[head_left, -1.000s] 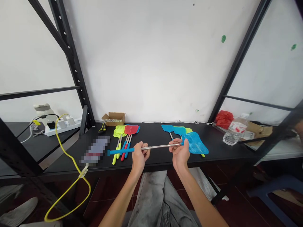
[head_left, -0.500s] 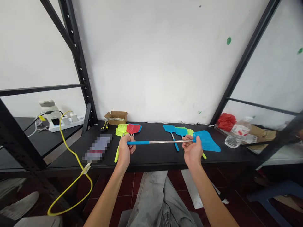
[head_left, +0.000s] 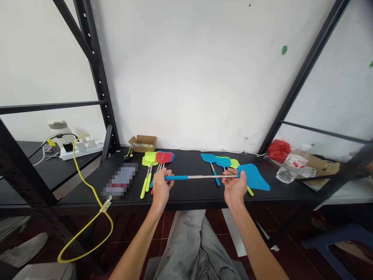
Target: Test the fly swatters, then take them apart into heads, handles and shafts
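Held level across my body is a blue fly swatter (head_left: pixel 254 177) with a metal telescopic shaft. My left hand (head_left: pixel 162 182) is closed round the end of its blue handle. With fingers and thumb, my right hand (head_left: pixel 234 186) grips it where the shaft meets the mesh head. Beyond my left hand lie yellow-green swatters (head_left: pixel 150 157) and a red swatter (head_left: pixel 164 157), with a blue edge showing under the red one. Behind my right hand are two blue swatters (head_left: pixel 208 158) and a yellow-green swatter (head_left: pixel 234 163), partly hidden by the hand and the held head.
On the black table (head_left: pixel 186 196) stand a small open cardboard box (head_left: pixel 143 144) and a yellow-black tool (head_left: pixel 128 154). A blurred-out flat object (head_left: pixel 121 181) has a yellow cable (head_left: pixel 90 187) attached. Right are a water bottle (head_left: pixel 293 163) and a red bag (head_left: pixel 279 151). Black shelf posts flank the table.
My left hand has moved right, towards my right hand, and the visible metal shaft is shorter. The swatter's head has tilted slightly. More handles now show at the left.
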Action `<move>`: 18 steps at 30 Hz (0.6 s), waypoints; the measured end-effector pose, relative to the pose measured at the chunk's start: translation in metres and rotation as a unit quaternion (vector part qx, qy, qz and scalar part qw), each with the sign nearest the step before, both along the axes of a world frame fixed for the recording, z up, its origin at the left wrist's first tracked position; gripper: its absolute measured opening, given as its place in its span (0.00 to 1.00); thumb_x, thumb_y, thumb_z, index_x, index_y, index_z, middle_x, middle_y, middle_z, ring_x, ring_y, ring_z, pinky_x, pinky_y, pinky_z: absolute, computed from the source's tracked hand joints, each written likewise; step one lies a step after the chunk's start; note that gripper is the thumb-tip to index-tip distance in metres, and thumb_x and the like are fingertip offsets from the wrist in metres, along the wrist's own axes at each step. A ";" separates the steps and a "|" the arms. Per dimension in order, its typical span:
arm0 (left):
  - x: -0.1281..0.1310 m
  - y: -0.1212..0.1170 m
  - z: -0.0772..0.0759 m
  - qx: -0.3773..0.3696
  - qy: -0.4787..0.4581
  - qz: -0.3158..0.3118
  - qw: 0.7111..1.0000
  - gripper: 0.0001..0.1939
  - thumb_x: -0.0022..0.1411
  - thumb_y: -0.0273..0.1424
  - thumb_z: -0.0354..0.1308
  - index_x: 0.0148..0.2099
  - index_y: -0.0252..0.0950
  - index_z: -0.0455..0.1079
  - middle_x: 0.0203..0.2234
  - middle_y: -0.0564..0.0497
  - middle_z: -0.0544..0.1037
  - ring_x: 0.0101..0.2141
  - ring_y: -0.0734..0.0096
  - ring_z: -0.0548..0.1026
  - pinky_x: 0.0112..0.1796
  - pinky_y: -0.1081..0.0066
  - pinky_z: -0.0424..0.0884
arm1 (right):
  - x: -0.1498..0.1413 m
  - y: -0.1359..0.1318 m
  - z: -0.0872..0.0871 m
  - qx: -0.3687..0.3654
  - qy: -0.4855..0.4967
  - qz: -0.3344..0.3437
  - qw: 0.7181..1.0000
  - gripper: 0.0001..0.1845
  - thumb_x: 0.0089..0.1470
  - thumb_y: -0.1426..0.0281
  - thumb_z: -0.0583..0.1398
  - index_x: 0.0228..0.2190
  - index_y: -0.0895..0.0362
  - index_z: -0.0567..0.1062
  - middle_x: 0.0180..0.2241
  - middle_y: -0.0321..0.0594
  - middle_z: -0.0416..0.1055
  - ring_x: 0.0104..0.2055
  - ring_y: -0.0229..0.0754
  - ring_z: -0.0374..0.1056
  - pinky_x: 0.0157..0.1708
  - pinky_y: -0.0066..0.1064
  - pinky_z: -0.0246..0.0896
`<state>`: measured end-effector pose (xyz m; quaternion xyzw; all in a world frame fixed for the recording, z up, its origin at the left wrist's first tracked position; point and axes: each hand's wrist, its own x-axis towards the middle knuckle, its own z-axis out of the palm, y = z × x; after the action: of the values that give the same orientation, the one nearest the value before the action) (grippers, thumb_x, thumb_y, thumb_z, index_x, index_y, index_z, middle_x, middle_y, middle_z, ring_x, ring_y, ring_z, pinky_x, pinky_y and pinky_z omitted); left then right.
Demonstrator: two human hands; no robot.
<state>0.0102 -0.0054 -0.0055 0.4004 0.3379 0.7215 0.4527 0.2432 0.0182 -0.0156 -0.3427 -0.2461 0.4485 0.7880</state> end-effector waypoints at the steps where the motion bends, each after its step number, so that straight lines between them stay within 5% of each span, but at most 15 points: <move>1: 0.000 0.000 0.001 -0.003 -0.006 0.002 1.000 0.19 0.57 0.37 0.48 0.20 0.40 0.43 0.13 0.61 0.45 0.14 0.81 0.47 0.16 0.76 0.44 | -0.001 0.001 0.000 0.001 -0.004 0.000 1.000 0.25 0.59 0.50 0.47 0.25 0.55 0.69 0.20 0.39 0.71 0.19 0.38 0.63 0.21 0.32 0.56; 6: 0.008 -0.004 -0.001 -0.003 0.028 0.024 0.999 0.20 0.59 0.38 0.47 0.19 0.40 0.44 0.13 0.60 0.47 0.14 0.80 0.48 0.16 0.75 0.46 | -0.025 -0.001 0.003 0.005 -0.003 0.020 1.000 0.25 0.58 0.49 0.48 0.24 0.55 0.69 0.19 0.38 0.70 0.18 0.37 0.61 0.20 0.32 0.55; 11: 0.033 -0.016 -0.005 0.004 0.107 -0.037 0.994 0.22 0.62 0.39 0.45 0.18 0.40 0.45 0.13 0.58 0.47 0.16 0.78 0.50 0.18 0.73 0.46 | -0.065 -0.014 0.001 0.032 -0.022 0.106 0.994 0.26 0.58 0.48 0.48 0.25 0.55 0.70 0.21 0.41 0.73 0.18 0.39 0.63 0.20 0.31 0.55; 18: 0.028 -0.016 -0.006 -0.009 0.190 -0.090 0.978 0.25 0.64 0.41 0.45 0.16 0.39 0.50 0.12 0.57 0.52 0.16 0.77 0.52 0.20 0.72 0.50 | -0.072 -0.021 0.005 0.039 -0.076 0.184 0.979 0.23 0.56 0.49 0.53 0.32 0.56 0.73 0.26 0.42 0.76 0.21 0.38 0.65 0.20 0.29 0.57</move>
<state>0.0385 -0.0216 -0.0114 0.5551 0.3868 0.5857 0.4464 0.1715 -0.0027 -0.0105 -0.2936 -0.3810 0.5485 0.6840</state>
